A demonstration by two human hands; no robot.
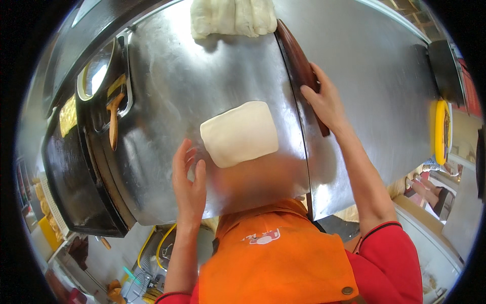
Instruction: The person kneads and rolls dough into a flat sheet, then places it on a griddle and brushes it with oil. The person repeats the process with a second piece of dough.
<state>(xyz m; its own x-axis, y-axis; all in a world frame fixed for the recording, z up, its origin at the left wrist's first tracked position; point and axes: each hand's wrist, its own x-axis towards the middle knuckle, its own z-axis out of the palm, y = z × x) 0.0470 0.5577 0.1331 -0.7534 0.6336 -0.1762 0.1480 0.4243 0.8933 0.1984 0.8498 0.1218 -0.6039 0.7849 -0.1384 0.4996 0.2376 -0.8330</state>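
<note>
A flat, roughly rectangular sheet of dough (241,133) lies on the metal worktop (163,83) in front of me. Just left of its lower corner is my left hand (188,174), empty, with thumb and fingers apart. My right hand (326,97) rests on a dark wooden rolling pin (298,57), thumb on one side and fingers on the other. The pin lies lengthwise along the seam right of the dough. At the worktop's far side sits a row of pale dough pieces (233,17), partly cut off by the view.
On the left, a wooden-handled brush (114,114) leans at a metal tray beside an oval-looking container of liquid (95,72). A dark griddle (72,171) holds a yellowish flat piece (68,116). Right are a yellow-rimmed round item (441,132) and a person's legs (427,192).
</note>
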